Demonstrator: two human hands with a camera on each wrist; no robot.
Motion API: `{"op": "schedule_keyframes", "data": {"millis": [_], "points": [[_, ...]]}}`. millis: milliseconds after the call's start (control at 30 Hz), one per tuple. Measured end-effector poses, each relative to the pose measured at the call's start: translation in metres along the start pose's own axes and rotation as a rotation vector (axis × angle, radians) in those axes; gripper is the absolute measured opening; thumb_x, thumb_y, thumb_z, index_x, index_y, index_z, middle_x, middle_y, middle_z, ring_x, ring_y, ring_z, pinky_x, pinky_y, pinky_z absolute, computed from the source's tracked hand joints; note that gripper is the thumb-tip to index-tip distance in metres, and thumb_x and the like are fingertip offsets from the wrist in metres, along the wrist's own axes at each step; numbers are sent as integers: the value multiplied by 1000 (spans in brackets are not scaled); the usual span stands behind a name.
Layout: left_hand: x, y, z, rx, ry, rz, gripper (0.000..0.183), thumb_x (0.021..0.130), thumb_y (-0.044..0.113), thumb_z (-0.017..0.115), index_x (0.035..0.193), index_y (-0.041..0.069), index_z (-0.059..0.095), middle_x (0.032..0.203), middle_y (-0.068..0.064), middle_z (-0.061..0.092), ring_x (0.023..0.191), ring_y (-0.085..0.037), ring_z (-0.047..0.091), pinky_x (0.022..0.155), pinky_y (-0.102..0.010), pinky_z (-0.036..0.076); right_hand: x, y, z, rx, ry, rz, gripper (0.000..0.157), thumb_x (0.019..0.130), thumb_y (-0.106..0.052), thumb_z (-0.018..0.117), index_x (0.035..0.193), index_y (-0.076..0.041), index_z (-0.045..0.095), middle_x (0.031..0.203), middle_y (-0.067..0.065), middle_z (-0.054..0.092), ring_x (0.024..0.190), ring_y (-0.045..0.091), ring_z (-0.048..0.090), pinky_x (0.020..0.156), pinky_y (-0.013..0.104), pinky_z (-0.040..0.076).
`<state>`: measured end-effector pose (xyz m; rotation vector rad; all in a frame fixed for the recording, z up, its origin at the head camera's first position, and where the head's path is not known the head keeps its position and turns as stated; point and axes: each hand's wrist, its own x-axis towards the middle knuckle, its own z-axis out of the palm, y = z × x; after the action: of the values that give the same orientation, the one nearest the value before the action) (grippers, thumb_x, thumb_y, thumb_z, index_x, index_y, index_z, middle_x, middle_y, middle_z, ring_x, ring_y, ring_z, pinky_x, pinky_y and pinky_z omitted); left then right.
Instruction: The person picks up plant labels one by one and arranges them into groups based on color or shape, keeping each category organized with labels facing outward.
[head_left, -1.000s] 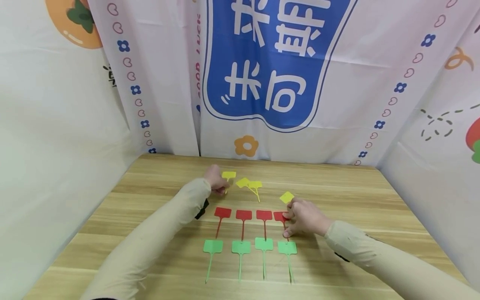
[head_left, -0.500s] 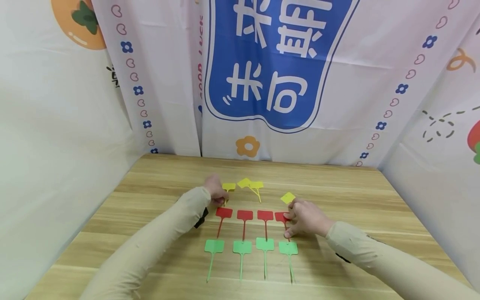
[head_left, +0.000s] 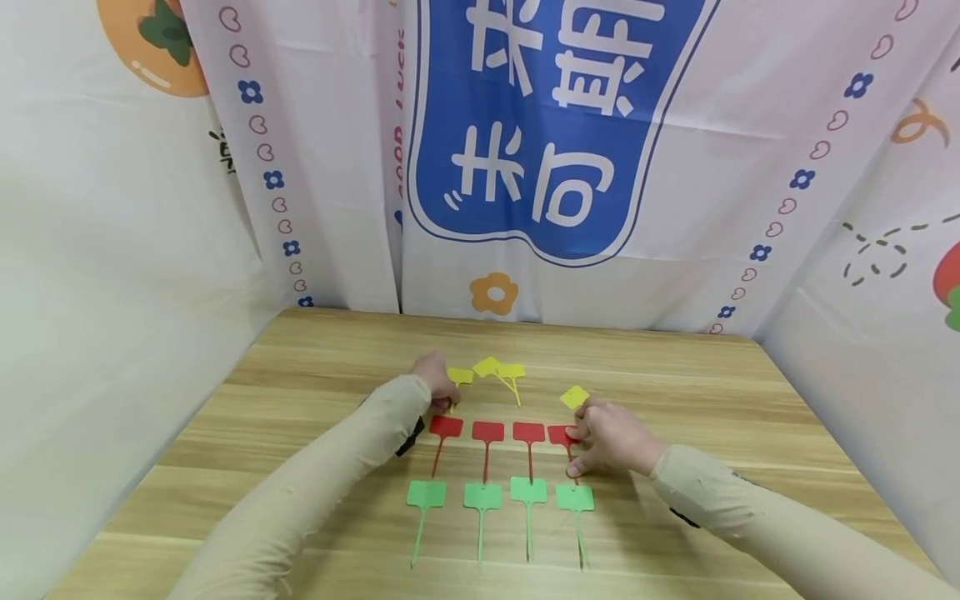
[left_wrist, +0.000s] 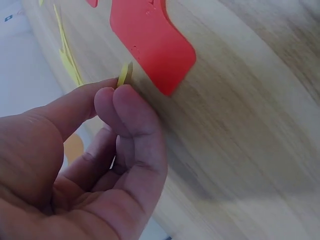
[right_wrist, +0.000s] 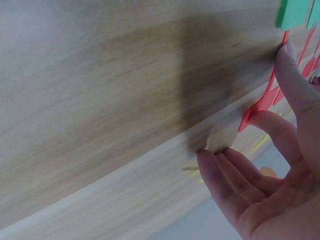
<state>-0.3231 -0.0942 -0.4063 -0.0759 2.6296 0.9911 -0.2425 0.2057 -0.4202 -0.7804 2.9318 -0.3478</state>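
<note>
My left hand (head_left: 437, 382) pinches the thin stem of a yellow flag-shaped tag (head_left: 460, 377), just beyond the leftmost red tag (head_left: 447, 427). Thumb and fingertips meet at the yellow stem end (left_wrist: 125, 74) in the left wrist view. My right hand (head_left: 617, 435) rests on the rightmost red tag (head_left: 559, 433). There the thumb touches its stem and the index finger its plate, while the other fingers reach toward the table. Beyond these fingers lies a yellow tag (head_left: 574, 397), its stem hidden by the hand.
Two yellow tags (head_left: 512, 372) lie crossed between the hands. Red tags form a row, with a row of green tags (head_left: 426, 493) nearer me. The wooden table (head_left: 712, 375) meets printed cloth (head_left: 345, 233) at the back and sides.
My left hand has drawn the yellow tag nearer to me, toward the leftmost red tag, mostly in the first half second. The right hand stays in place.
</note>
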Motion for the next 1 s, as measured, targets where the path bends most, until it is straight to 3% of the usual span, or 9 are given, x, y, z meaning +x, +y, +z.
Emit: {"op": "schedule_keyframes", "data": {"millis": [167, 500, 800, 1000], "points": [[-4, 2, -1, -18, 13, 1, 18, 76, -9, 74, 83, -5, 58, 69, -21, 66, 47, -21, 61, 54, -35, 56, 0, 1, 0, -1, 4, -4, 53, 61, -43, 92, 96, -5, 80, 118, 17, 62, 104, 32, 59, 89, 49, 49], [0, 1, 1, -48, 14, -53, 31, 76, -9, 76, 100, -7, 56, 76, -19, 61, 48, -21, 61, 56, -36, 57, 0, 1, 1, -3, 0, 0, 56, 61, -43, 92, 99, -5, 79, 119, 17, 62, 105, 32, 59, 90, 48, 48], [-1, 2, 1, -39, 16, -55, 27, 75, -9, 77, 95, -5, 58, 67, -15, 62, 45, -18, 57, 55, -34, 56, -1, -1, 0, -1, 0, 3, 54, 61, -44, 92, 96, -5, 80, 118, 16, 61, 104, 32, 59, 88, 48, 49], [1, 1, 1, -12, 16, -51, 26, 76, -8, 77, 93, -5, 58, 62, -13, 60, 44, -18, 57, 47, -30, 53, -1, -2, -1, 5, 2, 4, 53, 62, -42, 92, 97, -4, 79, 118, 16, 61, 104, 32, 59, 88, 49, 49]]}}
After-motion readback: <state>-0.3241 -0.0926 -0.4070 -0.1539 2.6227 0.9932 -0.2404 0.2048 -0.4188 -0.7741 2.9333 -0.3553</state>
